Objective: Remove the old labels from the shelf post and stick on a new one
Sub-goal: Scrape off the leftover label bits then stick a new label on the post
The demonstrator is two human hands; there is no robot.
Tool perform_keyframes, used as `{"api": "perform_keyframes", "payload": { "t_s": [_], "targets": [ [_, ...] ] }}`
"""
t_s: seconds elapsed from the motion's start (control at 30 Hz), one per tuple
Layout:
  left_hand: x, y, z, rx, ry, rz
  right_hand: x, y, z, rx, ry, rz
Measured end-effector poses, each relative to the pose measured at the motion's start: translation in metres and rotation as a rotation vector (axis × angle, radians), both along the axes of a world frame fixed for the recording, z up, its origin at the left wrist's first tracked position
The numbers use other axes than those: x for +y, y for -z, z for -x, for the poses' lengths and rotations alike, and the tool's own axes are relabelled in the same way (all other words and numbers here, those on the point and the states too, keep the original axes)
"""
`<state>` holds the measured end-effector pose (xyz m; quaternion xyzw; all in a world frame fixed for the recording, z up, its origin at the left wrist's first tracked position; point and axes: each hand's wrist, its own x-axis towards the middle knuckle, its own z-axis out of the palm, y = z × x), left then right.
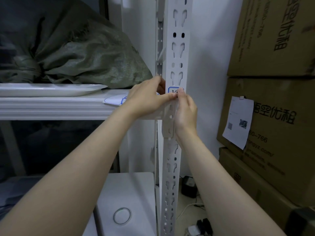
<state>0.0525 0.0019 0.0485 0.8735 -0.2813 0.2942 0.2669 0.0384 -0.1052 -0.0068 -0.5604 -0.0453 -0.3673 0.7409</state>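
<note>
On the shelf post (177, 53), blue-bordered label (172, 90) sits directly above both hands. Right hand (186, 109) pinches its lower edge; left hand (146, 99) apparently presses alongside, grip unclear.

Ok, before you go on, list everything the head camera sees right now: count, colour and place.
Shelf post: one, white, slotted, upright at centre.
Label: one, white with blue border, on the post at shelf height, partly covered by fingers.
Label sheet: one, white with blue outlines, lying on the shelf edge by the post.
Shelf: one, white, left.
Tray: one, white, on the shelf.
Sack: one, green, woven, on the shelf.
Cardboard boxes: at least three, brown, stacked at right.
Paper slip: one, white, stuck on the middle box.
White unit: one, below the shelf.
Plugs and cables: black and white, on the floor.
Left hand: at the label.
Right hand: fingertips at the label.
</note>
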Motion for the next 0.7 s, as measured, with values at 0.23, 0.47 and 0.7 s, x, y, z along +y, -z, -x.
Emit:
{"api": "perform_keyframes", "payload": {
  "t_s": [0.23, 0.47, 0.7],
  "targets": [
    [-0.003, 0.000, 0.002, -0.049, -0.026, 0.013, -0.005, 0.001, -0.003, -0.022, 0.011, 0.018],
    [0.001, -0.001, 0.003, 0.071, 0.014, 0.046, 0.000, -0.001, 0.002, 0.003, 0.016, 0.000],
    [0.000, -0.005, -0.001, 0.111, 0.056, 0.089, 0.001, -0.004, 0.008, 0.052, -0.009, -0.024]
  ]
}}
